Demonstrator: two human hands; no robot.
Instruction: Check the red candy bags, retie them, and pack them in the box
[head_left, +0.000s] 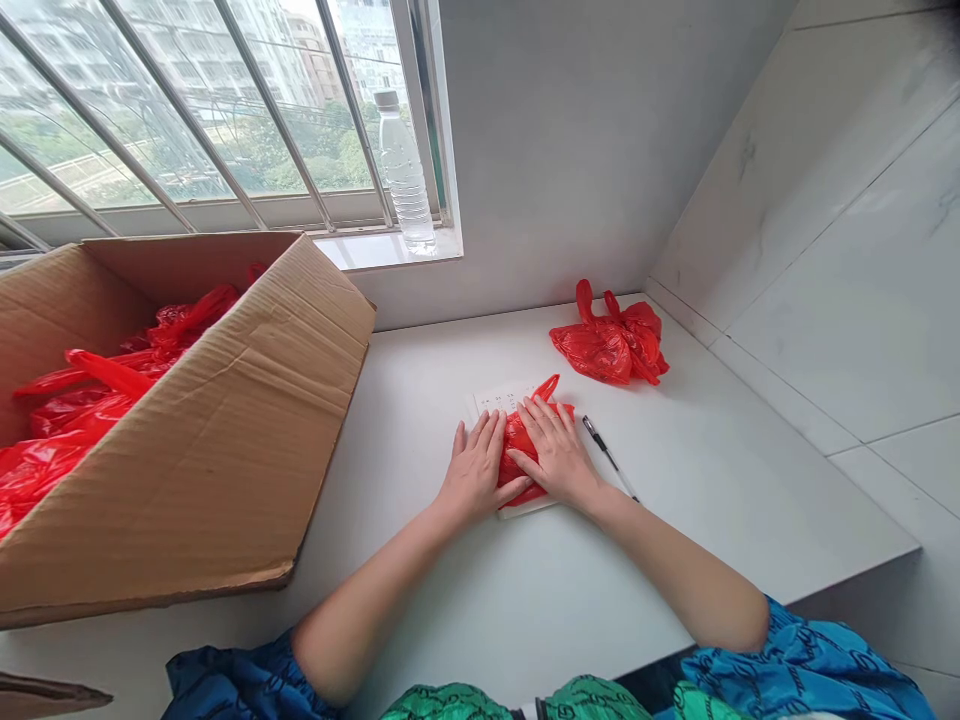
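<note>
Nearest the camera, along the lower edge, are green cloth with dark markings (450, 705) and blue sleeves with dark script-like markings (810, 665). Two bare forearms reach forward from the sleeves over a smooth white table (420, 400).

The left hand (474, 472) lies palm down, its fingers straight and close together over the left edge of a crinkled red plastic bag (516, 435), with the thumb reaching across the bag's lower part. The right hand (561, 458) rests flat on the bag's right side, fingers extended and slightly spread, thumb angled toward the left hand. Neither hand pinches anything. The bag sits under and between the hands, on top of white paper with small dark marks (495, 402); one red tip sticks up past the right fingers.

Just right of the right hand, a slim pen, black at one end and pale along the barrel (611, 460), lies slantwise. Farther back, near the wall, sits a bunched red plastic bag with upright loops (609, 345).

At left stands an open brown cardboard box (202, 470) containing glossy red plastic bags (82, 410). Behind it, a clear plastic bottle with a pale cap (405, 180) stands upright on the windowsill (352, 252), beside slanting metal bars (274, 112).
</note>
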